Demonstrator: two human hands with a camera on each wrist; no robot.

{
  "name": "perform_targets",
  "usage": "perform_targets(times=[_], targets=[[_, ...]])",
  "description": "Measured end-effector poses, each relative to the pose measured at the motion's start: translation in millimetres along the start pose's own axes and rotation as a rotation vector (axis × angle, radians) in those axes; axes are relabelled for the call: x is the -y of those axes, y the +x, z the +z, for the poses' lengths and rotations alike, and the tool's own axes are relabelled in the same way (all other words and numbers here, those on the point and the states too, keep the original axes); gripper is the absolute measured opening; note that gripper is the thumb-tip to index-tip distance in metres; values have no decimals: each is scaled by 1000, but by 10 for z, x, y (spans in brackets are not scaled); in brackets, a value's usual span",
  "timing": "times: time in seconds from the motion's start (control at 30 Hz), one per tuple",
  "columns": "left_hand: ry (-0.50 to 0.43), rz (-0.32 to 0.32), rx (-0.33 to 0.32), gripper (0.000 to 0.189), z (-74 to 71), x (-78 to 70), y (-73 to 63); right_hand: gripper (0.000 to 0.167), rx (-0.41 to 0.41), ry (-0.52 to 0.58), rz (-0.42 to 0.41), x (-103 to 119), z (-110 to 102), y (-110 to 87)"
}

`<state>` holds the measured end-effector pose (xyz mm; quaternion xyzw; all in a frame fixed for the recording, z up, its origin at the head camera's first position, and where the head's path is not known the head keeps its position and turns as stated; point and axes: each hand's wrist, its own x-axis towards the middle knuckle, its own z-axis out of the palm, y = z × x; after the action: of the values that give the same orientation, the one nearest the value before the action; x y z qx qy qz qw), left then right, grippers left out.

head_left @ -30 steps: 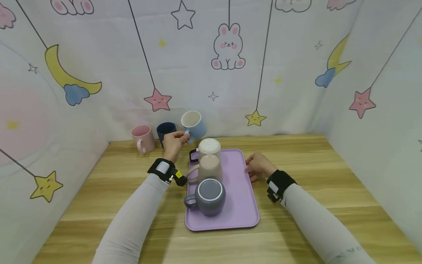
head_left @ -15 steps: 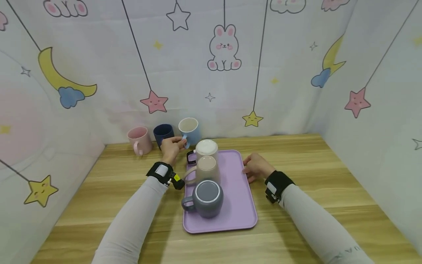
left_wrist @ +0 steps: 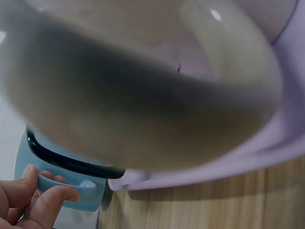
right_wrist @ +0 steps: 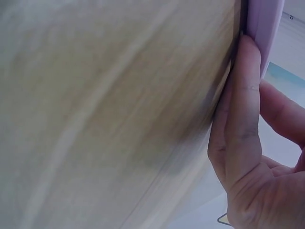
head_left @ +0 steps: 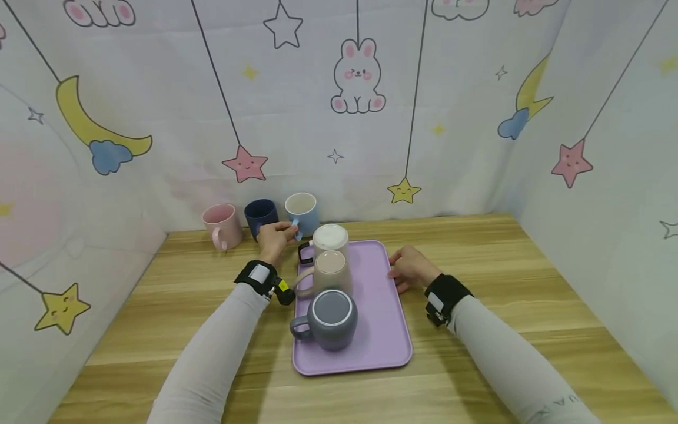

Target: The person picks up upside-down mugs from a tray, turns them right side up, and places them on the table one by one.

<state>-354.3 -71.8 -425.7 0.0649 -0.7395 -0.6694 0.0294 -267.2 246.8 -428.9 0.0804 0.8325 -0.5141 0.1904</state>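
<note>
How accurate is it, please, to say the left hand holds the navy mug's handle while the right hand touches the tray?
Wrong mug: the left wrist view shows the left hand holding the light blue mug by its handle; the right hand touches the tray.

We take this for a small screened-off booth, though we cannot tell whether it stands in a home, a studio or elsewhere. White fabric (head_left: 461, 176) encloses the wood-grain tabletop (head_left: 477, 253) at the back and both sides, printed like nursery decor with a winking rabbit (head_left: 358, 79), crescent moons (head_left: 74, 115), blue clouds (head_left: 110, 158) and smiling stars (head_left: 404, 191). The mugs (head_left: 339, 327) and lilac tray (head_left: 373, 294) look domestic to us; the black wrist straps (head_left: 449, 294) suggest recording gear.
</note>
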Motion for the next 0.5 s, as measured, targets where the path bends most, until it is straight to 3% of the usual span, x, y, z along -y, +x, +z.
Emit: perform_targets(times=[0.5], targets=[[-45, -42, -20, 31, 78, 71, -16, 36, 6, 10, 8, -1, -1, 4]])
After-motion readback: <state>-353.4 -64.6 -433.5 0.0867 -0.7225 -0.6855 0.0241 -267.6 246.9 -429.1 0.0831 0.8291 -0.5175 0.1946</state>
